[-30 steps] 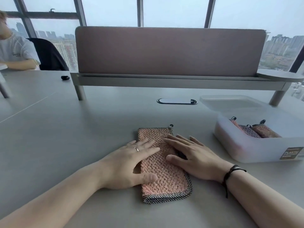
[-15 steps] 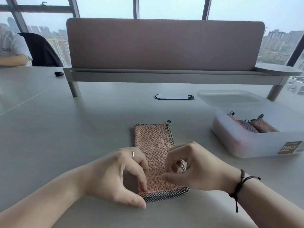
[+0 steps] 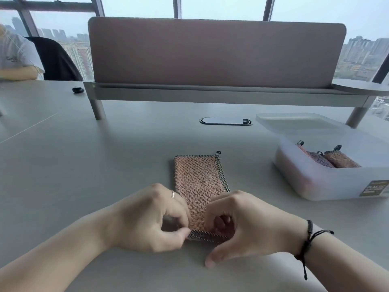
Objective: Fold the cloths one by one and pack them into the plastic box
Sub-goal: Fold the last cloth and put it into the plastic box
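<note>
A pink knitted cloth [image 3: 199, 180] with a black-and-white checked border lies folded into a long strip on the grey table [image 3: 84, 165], its hanging loop at the far right corner. My left hand [image 3: 151, 220] pinches the near left corner of the cloth between thumb and fingers. My right hand [image 3: 242, 226] curls over the near right corner, fingers on the edge. The near end of the cloth is partly hidden by both hands. To the right stands a translucent plastic box [image 3: 328, 184] holding several folded cloths [image 3: 328, 160].
The box's lid [image 3: 294, 122] lies flat behind the box. A desk divider panel [image 3: 216, 53] on a raised shelf spans the back. A cable port [image 3: 225, 121] sits mid-table. A seated person [image 3: 14, 57] is at the far left, a small black object [image 3: 77, 90] nearby.
Both hands went from lying flat on the cloth to curling back onto its near end, where they now pinch the near corners.
</note>
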A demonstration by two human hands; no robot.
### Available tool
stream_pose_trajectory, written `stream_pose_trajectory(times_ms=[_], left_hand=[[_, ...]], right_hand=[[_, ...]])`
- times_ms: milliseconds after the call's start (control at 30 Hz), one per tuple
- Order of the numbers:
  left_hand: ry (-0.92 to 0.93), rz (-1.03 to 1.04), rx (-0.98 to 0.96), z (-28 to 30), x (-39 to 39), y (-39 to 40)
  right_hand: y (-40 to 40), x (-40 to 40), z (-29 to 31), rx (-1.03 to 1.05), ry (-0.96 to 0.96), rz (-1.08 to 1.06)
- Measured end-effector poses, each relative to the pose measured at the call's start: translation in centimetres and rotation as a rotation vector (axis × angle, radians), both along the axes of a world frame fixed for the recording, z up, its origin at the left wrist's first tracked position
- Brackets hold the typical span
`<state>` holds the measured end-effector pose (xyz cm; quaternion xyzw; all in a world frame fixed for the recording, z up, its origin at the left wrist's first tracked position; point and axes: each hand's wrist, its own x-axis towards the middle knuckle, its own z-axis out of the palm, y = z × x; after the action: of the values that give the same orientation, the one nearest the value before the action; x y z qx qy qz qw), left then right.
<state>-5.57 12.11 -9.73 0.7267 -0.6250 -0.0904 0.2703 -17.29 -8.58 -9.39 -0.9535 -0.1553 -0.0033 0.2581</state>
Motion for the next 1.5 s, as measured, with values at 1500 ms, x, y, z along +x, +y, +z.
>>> stream_pose_trajectory(times_ms=[1500], left_hand=[[0.305,0.677,-0.217,-1.9,0.1,-2.5]], right_hand=[[-3.0,2.6,-2.8,0.143,-0.191,-0.505]])
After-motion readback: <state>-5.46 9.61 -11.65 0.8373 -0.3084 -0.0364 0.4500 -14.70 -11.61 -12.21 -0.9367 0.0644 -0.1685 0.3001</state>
